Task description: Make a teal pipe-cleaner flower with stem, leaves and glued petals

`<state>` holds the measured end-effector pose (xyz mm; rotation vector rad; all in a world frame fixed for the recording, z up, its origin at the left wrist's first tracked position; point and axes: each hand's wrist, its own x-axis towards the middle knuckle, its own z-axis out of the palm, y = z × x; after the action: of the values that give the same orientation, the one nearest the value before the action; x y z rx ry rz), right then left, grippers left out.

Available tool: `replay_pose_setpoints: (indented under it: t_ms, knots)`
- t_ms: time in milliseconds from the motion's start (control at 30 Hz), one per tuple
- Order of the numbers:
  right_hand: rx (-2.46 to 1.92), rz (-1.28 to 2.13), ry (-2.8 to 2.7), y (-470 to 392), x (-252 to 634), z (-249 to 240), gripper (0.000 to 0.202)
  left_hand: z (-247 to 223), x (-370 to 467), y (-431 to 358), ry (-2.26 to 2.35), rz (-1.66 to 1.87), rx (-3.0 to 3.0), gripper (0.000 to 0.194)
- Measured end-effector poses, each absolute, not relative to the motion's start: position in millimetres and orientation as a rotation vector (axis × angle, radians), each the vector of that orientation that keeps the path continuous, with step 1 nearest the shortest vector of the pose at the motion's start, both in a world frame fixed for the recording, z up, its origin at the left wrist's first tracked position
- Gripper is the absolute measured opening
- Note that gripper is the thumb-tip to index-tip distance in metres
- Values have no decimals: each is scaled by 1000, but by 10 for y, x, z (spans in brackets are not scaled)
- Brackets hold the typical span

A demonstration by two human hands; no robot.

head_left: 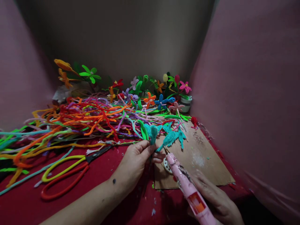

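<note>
One glue gun [187,187], one board [212,164]

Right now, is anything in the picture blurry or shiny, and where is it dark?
In the head view, the back wall is dark and shadowy with a paler patch right of the middle; in the same view, the right hand looks a bit blurry, and the pink glue gun has little shiny spots.
</note>
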<state>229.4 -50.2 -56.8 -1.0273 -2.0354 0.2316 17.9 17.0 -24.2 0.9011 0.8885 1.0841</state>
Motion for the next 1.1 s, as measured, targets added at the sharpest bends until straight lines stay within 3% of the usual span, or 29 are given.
replay_pose_setpoints:
  t_ms: [267, 533, 1100]
  knots:
    - [-916, 176, -2188, -430, 2332, -548, 63, -259, 177, 165, 887, 1079, 917, 17]
    - [-1026, 310, -2037, -515, 2304, -483, 47, -274, 173, 169, 886, 1081, 932, 15]
    - [-1030, 278, -2013, -539, 2254, -538, 46, -265, 179, 164, 888, 1070, 920, 15]
